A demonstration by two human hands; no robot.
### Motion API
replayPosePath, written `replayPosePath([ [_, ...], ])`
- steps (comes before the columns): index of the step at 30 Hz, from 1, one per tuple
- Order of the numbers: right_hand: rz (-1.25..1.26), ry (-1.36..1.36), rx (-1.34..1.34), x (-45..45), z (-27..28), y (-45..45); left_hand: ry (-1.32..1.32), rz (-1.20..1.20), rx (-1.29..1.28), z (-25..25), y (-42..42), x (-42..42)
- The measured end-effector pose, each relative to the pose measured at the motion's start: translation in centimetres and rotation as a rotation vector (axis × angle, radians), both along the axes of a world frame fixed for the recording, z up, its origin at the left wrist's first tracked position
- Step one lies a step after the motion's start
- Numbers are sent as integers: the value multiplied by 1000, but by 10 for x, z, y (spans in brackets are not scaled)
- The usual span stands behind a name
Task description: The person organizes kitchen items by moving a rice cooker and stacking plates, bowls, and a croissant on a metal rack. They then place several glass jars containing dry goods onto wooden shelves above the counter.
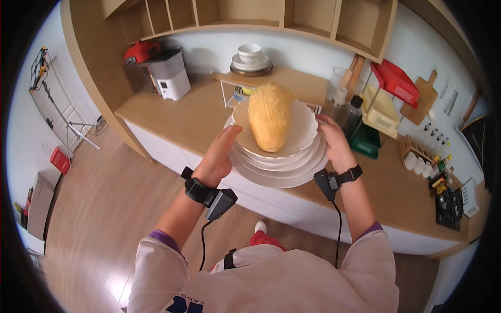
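A stack of white plates (274,180), larger ones at the bottom, is held up in front of me over the counter's front edge. The top plate (305,129) has a scalloped rim. On it lies a yellow, leafy-textured vegetable (270,117) that looks like a napa cabbage, its cut base towards me. My left hand (219,154) grips the stack's left side, thumb on the upper rim. From the right, my right hand (336,143) holds the opposite side. The fingers beneath the plates are mostly hidden. Each wrist wears a strapped black device with a cable.
Behind the plates stands a low wooden-topped rack (289,80) carrying stacked bowls and plates (250,58). A white appliance (174,74) sits back left. Tiered coloured baskets (379,109), bottles (354,107) and a spice rack (419,156) line the right. Open cubbies (250,11) overhang the counter.
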State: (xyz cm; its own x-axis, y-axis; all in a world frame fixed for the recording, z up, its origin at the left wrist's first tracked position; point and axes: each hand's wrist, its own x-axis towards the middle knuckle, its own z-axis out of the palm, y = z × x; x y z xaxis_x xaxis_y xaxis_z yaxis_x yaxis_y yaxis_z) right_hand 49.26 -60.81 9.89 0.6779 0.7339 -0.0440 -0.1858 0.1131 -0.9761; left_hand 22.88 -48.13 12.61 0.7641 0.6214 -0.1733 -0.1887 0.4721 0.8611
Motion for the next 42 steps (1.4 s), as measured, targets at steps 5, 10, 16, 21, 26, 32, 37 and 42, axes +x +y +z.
replayPosePath([
  [5,-19,-22,25,83,2,80,-81,-34,59,2,87,78],
  [10,-124,-11,2,150,1,132,7,-33,65,9,151,154],
  [16,-231,89,45,194,-7,171,-52,-79,73,-7,220,227],
  [21,-348,-31,33,238,-38,176,-171,-180,28,-32,253,283],
  [26,-397,29,81,237,-41,173,-152,-211,-19,-54,274,325],
  [32,-478,-26,22,226,-27,172,-81,-231,65,-63,283,345],
  [37,-485,-3,67,238,-47,167,-91,-263,20,-51,275,340],
  [42,-515,3,25,232,-39,170,-151,-259,26,-61,276,341],
])
